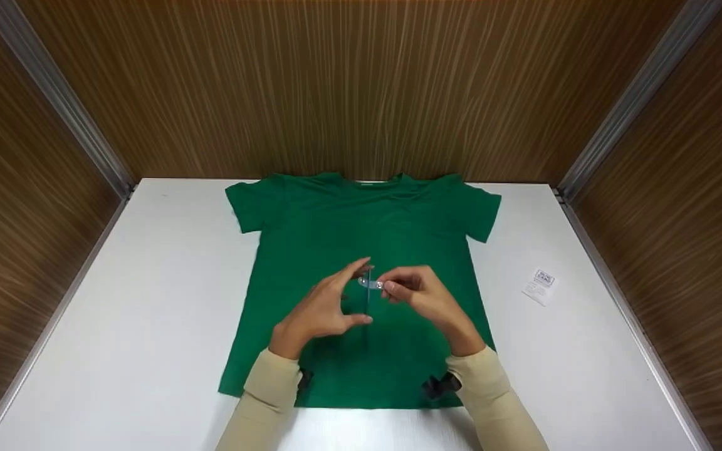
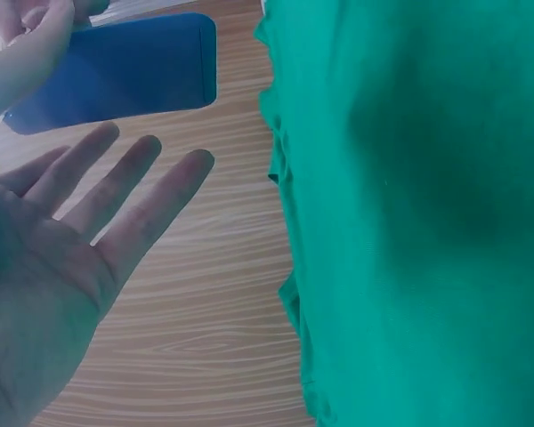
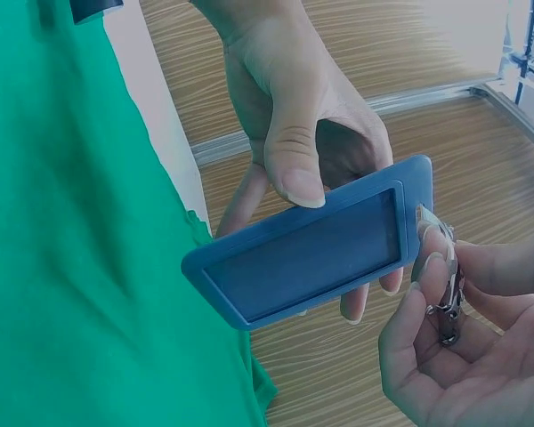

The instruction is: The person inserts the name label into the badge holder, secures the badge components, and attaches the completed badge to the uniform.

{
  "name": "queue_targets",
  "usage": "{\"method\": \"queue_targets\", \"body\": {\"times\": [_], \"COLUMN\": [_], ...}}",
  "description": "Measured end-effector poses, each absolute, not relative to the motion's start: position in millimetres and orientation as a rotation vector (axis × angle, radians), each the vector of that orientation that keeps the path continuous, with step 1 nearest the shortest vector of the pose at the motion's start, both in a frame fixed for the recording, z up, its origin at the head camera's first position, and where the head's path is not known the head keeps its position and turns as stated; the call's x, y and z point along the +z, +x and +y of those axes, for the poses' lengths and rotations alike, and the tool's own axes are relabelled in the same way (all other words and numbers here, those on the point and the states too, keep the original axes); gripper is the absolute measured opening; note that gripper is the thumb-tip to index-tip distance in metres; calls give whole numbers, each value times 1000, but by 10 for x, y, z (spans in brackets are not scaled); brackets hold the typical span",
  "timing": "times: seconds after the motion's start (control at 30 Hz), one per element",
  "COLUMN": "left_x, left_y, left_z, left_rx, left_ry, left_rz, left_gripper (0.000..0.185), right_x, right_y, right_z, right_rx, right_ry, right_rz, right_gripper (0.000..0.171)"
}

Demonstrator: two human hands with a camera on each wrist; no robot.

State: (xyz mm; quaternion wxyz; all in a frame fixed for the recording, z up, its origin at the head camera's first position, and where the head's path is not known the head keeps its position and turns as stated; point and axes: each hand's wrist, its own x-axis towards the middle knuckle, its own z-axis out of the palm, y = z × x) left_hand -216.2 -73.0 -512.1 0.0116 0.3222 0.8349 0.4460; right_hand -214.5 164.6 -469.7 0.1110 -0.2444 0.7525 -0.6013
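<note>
Over on the left, the white tabletop (image 1: pixel 148 300) lies bare out to the wood-grain wall, and a green T-shirt (image 1: pixel 336 232) is spread flat on it, collar away from the person, sleeves out to both sides. Above the shirt's middle comes the left hand (image 1: pixel 320 307), beige sleeve at the wrist, its grip clamped lightly on a blue badge holder (image 3: pixel 307 258): the right wrist view shows the thumb pressed on the holder's near face and the fingers (image 3: pixel 356 302) behind it, while the left wrist view shows those fingers fairly straight. The holder is up off the shirt, held edge-on to the head camera, between the two hands. Right beside it, the right hand (image 1: pixel 420 294) pinches a small metal clip (image 3: pixel 445 307) at the holder's short end, thumb and fingertips closed around it; the clip touches that end of the holder. Further right, past the shirt's hem edge, a small white printed packet (image 1: pixel 539 286) lies alone on the tabletop, well apart from the hands.
</note>
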Motion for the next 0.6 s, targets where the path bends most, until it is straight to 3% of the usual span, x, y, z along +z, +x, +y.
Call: {"method": "queue_targets", "body": {"times": [0.6], "left_x": [-5122], "left_y": [-2153], "left_z": [-743], "left_rx": [1369], "left_ry": [979], "left_rz": [2621], "left_gripper": [83], "right_x": [-4706], "right_y": [-2168], "right_z": [1671], "right_rx": [-1811], "right_ry": [-753], "right_rz": [2185], "right_gripper": [25]}}
